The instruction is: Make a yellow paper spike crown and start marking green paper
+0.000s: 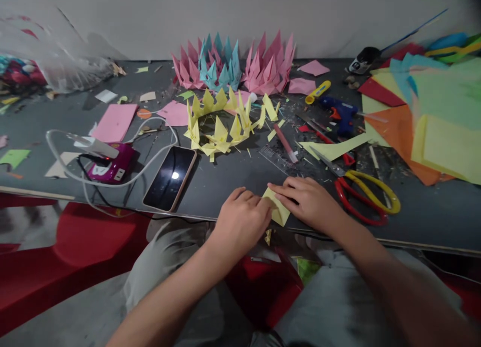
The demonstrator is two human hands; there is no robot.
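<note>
A small folded yellow paper piece [278, 210] lies at the near edge of the dark table [233, 174]. My left hand [240, 224] has its fingers curled, pinching the paper's left side. My right hand [310, 201] presses down on the paper's right part with its fingers held together. Behind them sits a ring of folded yellow paper points [221, 121]. Farther back stand pink and blue paper crowns [233, 63].
A phone [170, 178] lies left of my hands, beside a purple device with white cables [108, 166]. Red-and-yellow scissors [363, 189] lie to the right, with a blue glue gun [340, 111], a cutter [317, 92] and stacked coloured sheets [424, 111]. A red chair [75, 256] is below.
</note>
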